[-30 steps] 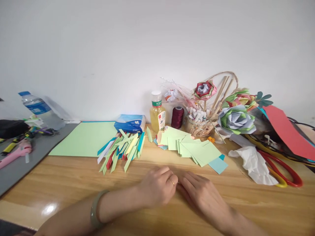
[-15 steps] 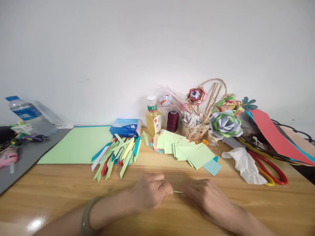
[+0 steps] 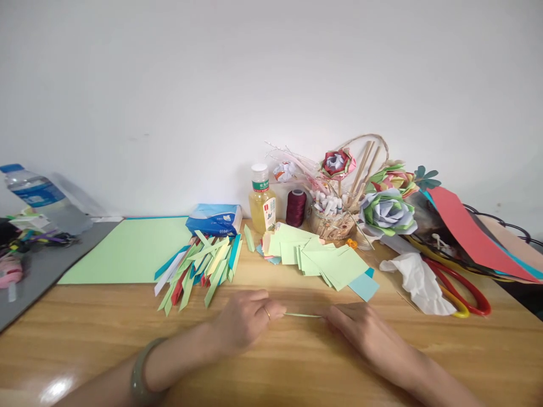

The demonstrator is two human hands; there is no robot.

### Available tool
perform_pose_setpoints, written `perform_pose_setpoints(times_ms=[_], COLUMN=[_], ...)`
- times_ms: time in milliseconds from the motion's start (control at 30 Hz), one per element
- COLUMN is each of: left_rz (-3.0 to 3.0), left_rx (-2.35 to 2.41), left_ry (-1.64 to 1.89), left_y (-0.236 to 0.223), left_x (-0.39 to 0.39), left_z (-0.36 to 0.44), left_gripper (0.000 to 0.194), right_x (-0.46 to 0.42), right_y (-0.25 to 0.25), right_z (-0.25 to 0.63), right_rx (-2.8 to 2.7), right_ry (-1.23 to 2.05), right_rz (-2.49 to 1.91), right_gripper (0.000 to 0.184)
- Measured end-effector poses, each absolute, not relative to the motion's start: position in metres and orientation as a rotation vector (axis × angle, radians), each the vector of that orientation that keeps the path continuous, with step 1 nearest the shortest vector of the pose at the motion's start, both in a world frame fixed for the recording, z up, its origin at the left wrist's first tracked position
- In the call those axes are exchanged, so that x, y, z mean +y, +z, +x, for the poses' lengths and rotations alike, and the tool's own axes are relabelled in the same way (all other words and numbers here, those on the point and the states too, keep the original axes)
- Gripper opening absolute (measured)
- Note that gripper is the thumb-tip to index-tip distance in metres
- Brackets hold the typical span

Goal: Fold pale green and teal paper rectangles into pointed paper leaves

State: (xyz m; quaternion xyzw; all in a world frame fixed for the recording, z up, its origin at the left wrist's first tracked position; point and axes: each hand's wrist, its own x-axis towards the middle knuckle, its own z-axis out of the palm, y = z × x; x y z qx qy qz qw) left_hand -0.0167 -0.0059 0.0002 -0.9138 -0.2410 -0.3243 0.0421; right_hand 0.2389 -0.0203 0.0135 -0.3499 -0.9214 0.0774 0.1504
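A thin green paper strip [image 3: 302, 315], seen nearly edge-on, stretches between my two hands just above or on the wooden table. My left hand [image 3: 249, 317], with a ring and a bracelet on that arm, pinches its left end. At the other end, the closed fingers of my right hand [image 3: 354, 328] grip the strip. The fingertips of both hands are partly hidden. Beyond my left hand lies a pile of folded paper strips [image 3: 212, 263] in green, blue, red and white. Loose green paper rectangles [image 3: 339, 263] are spread beyond my right hand.
Behind stand a tissue pack [image 3: 214, 219], a juice bottle [image 3: 262, 203], a thread spool [image 3: 296, 207] and a basket [image 3: 333, 223] with sticks and paper flowers. At right lie red-handled scissors [image 3: 466, 288] and a crumpled tissue [image 3: 419, 282]. A large green sheet [image 3: 123, 254] and water bottle [image 3: 42, 195] are left.
My hands have moved slightly away from me and farther apart, the left one shifting left. More of the green paper strip shows between them. The view has shifted a little.
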Motion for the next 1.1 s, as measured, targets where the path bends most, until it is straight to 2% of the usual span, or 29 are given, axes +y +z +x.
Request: perform_pose_setpoints(times_ms=[133,467,700,1033,1100], left_rz=[-2.820,-3.057,-3.208,-2.391,-2.115], left_rx=[-0.751,-1.139,-1.207,-2.044,-2.227], left_ry=[-1.050,-1.378,-1.276,-1.318,-1.105], left_y=[0.003,0.023,0.037,0.060,0.058], left_x=[-0.006,-0.007,-0.001,0.033,0.031], left_z=[-0.017,-0.016,-0.023,-0.091,-0.103], left_gripper=[0.020,0.027,0.028,0.024,0.027], right_x=[-0.017,-0.018,-0.016,0.018,0.022], right_y=[0.017,0.024,0.028,0.005,-0.001], right_z=[0.241,0.245,0.249,0.270,0.271], right_rx=[-2.583,-2.579,-2.513,-2.208,-2.212], right_ry=[0.102,0.449,0.386,0.003,-0.060], right_rz=[-0.942,-1.012,-1.028,-1.402,-1.430], right_gripper=[0.037,0.028,0.025,0.024,0.029])
